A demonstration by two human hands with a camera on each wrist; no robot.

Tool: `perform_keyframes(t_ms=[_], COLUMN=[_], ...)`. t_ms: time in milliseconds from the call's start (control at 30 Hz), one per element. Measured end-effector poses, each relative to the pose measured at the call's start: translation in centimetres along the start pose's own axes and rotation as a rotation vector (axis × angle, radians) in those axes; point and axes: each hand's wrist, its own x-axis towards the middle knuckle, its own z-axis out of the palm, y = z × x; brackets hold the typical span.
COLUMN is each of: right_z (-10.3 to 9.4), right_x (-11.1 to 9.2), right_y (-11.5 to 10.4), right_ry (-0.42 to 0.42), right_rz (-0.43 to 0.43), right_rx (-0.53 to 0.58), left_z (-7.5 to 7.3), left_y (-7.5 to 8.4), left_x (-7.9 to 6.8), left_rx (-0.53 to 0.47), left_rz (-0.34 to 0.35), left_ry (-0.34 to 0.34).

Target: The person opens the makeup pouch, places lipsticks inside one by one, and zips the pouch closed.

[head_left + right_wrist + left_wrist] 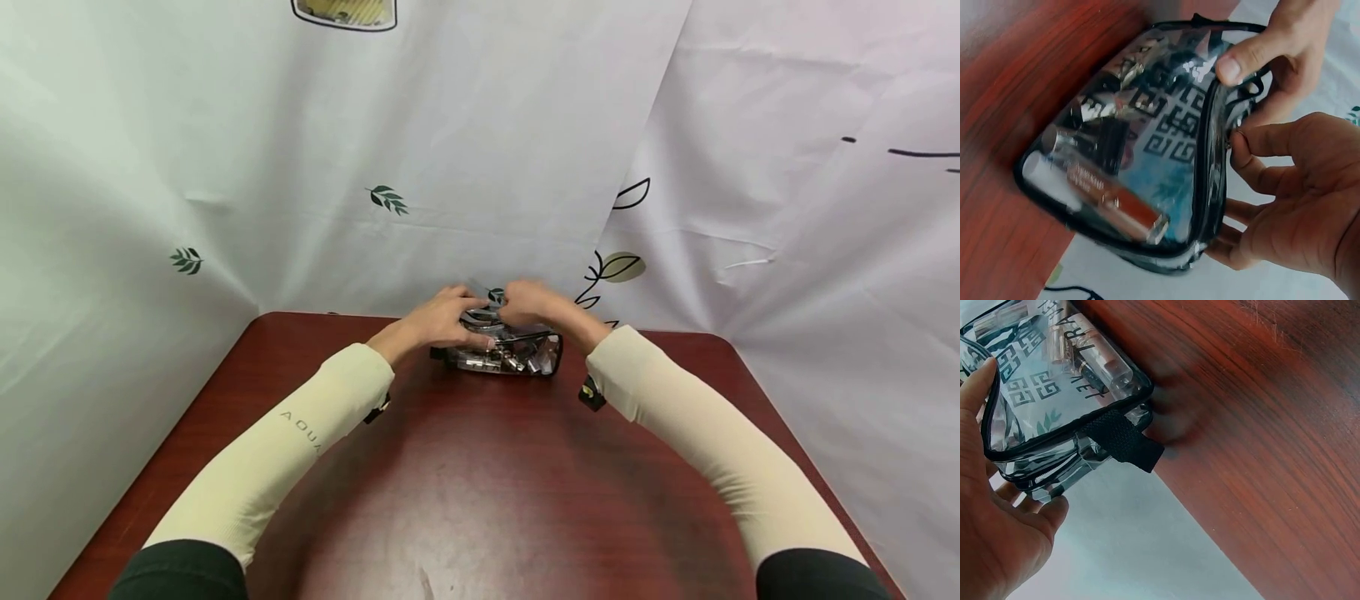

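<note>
A clear cosmetic pouch (551, 354) with black piping stands at the far edge of the table, filled with small tubes and bottles. My left hand (444, 320) grips its top edge, the thumb on the front face and the fingers behind, as the left wrist view also shows. At the zipper along the top, my right hand (1297, 194) pinches what looks like the zipper pull (1229, 144) between thumb and index finger. Its other fingers touch the back of the pouch. A lip-gloss tube (1116, 200) shows through the clear side. A black fabric tab (1124, 440) sticks out from one end.
The dark red wooden table (480, 500) reaches toward me. Behind it hangs a white cloth (480, 150) with printed leaves, close to the back of the pouch. More cloth hangs along both sides.
</note>
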Motion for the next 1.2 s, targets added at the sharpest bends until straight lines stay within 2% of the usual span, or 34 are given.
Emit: perform_keyframes(t_ms=[100, 167, 267, 333, 433, 500, 600, 767, 833, 867, 933, 1067, 1100, 1200], right_z=[1.1, 1.3, 1.6, 1.2, 1.3, 1.7, 3.0, 5.8, 6.6, 6.8, 7.2, 7.4, 7.5, 7.5], right_x=[1.9, 1.6, 0.1, -1.9, -3.4, -3.9, -4.9, -5.2, -5.1, -5.0, -5.0, -5.0, -5.0, -5.1], right_y=[1.1, 0.9, 1.0, 0.4, 1.4, 2.5, 4.1, 5.5, 5.6, 5.6, 5.6, 5.5, 5.5, 5.4], right_ry=[0.031, 0.050, 0.157, 0.216, 0.341, 0.383, 0.390, 0.327, 0.318, 0.319, 0.325, 0.335, 0.339, 0.357], right_rz=[-0.041, -0.039, -0.063, -0.058, -0.094, -0.115, -0.126, -0.143, -0.151, -0.148, -0.137, -0.110, -0.108, -0.110], right_rx=[0.006, 0.017, 0.067, 0.082, 0.100, 0.093, 0.112, 0.177, 0.198, 0.206, 0.212, 0.220, 0.222, 0.229], left_z=[0.0, 0.0, 0.0, -0.1, -0.2, -0.2, -0.2, -0.4, -0.5, 0.1, 0.5, 0.4, -0.3, -1.0], left_y=[0.0, -0.1, -0.4, -0.4, -0.3, -0.1, 0.1, 0.1, 0.0, -1.2, -1.8, -0.4, 1.4, 3.9], left_x=[0.0, 0.0, 0.0, -0.1, -0.2, -0.3, -0.4, 0.1, 0.7, 1.8, 2.8, 3.2, 2.5, 2.0], left_rx=[-0.005, -0.008, -0.008, -0.007, -0.003, 0.001, 0.008, 0.007, 0.009, 0.005, 0.016, -0.012, -0.009, 0.000], left_rz=[0.002, 0.006, 0.013, 0.014, 0.007, 0.002, -0.002, -0.020, -0.021, -0.002, 0.021, 0.032, 0.004, -0.092], left_ry=[0.001, 0.003, 0.011, 0.013, 0.016, 0.018, 0.020, -0.022, -0.046, -0.048, -0.024, 0.074, 0.099, 0.135])
